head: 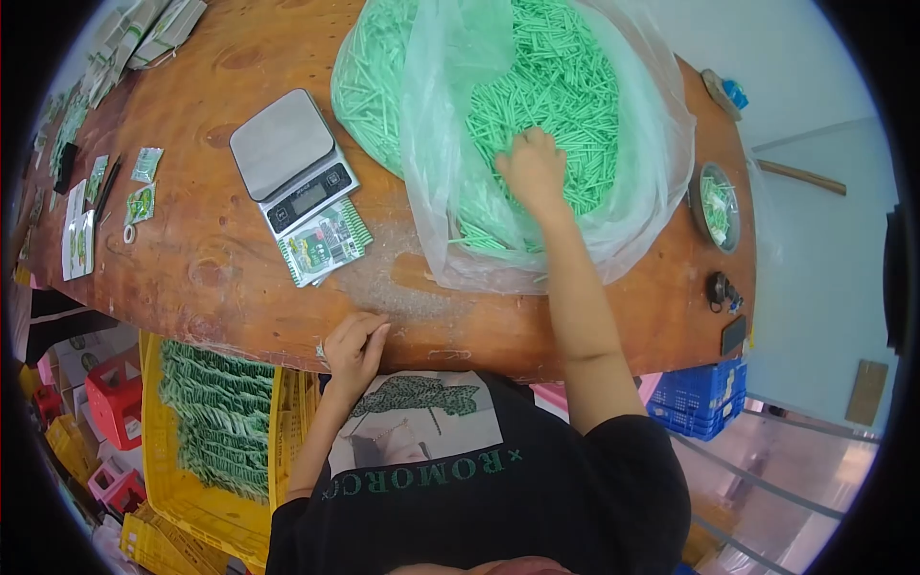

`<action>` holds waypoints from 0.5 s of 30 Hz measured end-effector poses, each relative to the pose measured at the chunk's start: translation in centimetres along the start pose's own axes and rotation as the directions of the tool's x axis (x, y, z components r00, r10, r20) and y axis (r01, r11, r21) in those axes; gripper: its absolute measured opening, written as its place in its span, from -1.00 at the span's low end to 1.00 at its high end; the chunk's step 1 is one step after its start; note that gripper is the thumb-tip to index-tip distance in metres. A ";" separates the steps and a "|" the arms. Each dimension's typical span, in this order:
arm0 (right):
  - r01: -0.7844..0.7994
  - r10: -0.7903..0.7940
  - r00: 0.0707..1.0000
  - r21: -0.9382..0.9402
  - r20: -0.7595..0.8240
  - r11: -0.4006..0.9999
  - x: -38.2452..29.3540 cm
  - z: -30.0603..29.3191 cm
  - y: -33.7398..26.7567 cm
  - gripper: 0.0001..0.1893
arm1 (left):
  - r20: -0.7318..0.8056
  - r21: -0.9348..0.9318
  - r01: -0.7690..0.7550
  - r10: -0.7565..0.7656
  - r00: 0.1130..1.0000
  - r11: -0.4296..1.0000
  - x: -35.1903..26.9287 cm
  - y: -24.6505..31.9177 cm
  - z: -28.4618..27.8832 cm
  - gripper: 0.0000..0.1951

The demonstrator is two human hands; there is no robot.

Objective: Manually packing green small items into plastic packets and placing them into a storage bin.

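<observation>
My right hand (534,172) reaches into a large clear plastic bag (438,165), its bent fingertips among short green sticks (553,86). Whether it grips any is hidden. At the table's near edge rests my left hand (356,352), fingers curled together, with nothing seen in it. A digital kitchen scale (284,147) with a bare metal plate stands left of the bag. Several flat printed packets (323,244), green and white, lie stacked against its front side.
Small packets (140,205), a black pen (108,187) and a white ring (129,234) lie left on the wooden table (208,309). A metal bowl (719,208) of scraps stands right. Below left, a yellow crate (208,510) holds rows of green packets (219,424). Blue crates (701,399) are stacked below right.
</observation>
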State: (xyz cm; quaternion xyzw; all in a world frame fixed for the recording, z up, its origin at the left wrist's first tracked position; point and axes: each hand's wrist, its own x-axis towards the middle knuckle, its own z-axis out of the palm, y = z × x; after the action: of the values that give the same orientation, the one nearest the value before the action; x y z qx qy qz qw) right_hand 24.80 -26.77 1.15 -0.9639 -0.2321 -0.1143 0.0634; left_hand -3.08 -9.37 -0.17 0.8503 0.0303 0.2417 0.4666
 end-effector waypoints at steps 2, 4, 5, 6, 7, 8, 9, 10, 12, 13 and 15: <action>0.011 -0.007 0.999 0.136 -0.032 0.991 0.8 0.2 2.9 -0.70 | 0.022 0.003 -0.011 0.011 1.000 1.000 -0.1 0.0 -0.1 -0.93; 0.060 -0.056 0.998 0.368 -0.020 0.928 1.8 -1.2 4.9 -0.73 | 0.006 -0.010 -0.001 0.001 1.000 1.000 -0.4 0.1 -0.2 -0.93; 0.067 -0.059 0.998 0.363 -0.031 0.929 2.4 -1.6 5.1 -0.73 | -0.003 -0.019 0.015 -0.015 1.000 1.000 -0.3 0.1 -0.1 -0.93; 0.033 -0.045 0.999 0.568 0.006 0.822 2.8 -2.4 4.7 -0.74 | -0.023 -0.034 0.028 -0.029 0.999 0.999 -0.2 0.0 -0.1 -0.93; -0.006 -0.041 0.998 0.742 0.045 0.671 3.0 -2.9 4.3 -0.75 | -0.025 -0.035 0.019 -0.020 0.999 0.999 0.0 0.2 0.0 -0.93; -0.019 -0.107 0.987 0.746 0.120 0.666 3.0 -2.9 4.3 -0.75 | 0.032 -0.045 0.058 -0.057 0.998 0.997 0.3 0.6 0.0 -0.93; -0.107 -0.076 0.978 0.783 0.194 0.613 2.9 -2.3 4.7 -0.75 | 0.088 -0.054 0.096 -0.091 0.992 0.994 0.9 0.9 0.0 -0.93; -0.186 -0.066 0.962 0.813 0.266 0.552 2.8 -1.4 4.9 -0.74 | 0.073 -0.051 0.086 -0.082 0.994 0.995 1.9 1.2 0.1 -0.93; -0.200 -0.077 0.965 0.898 0.249 0.392 2.4 -2.0 5.1 -0.69 | 0.173 -0.153 -0.001 0.028 0.985 0.988 4.4 1.9 0.4 -0.94; -0.202 -0.079 0.965 0.903 0.249 0.380 2.3 -3.4 4.6 -0.69 | 0.180 -0.169 -0.053 0.083 0.980 0.984 6.2 2.4 0.7 -0.94; -0.173 -0.111 0.959 0.848 0.262 0.502 1.9 -4.8 4.9 -0.68 | 0.200 -0.176 -0.140 0.175 0.964 0.974 11.7 4.5 1.7 -0.92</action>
State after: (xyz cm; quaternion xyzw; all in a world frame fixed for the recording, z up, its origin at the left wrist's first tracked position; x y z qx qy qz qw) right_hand 27.84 -31.14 5.88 -0.8127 -0.2469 0.1565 0.5040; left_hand 7.20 -10.02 7.19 0.8307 -0.1074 0.1869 0.5133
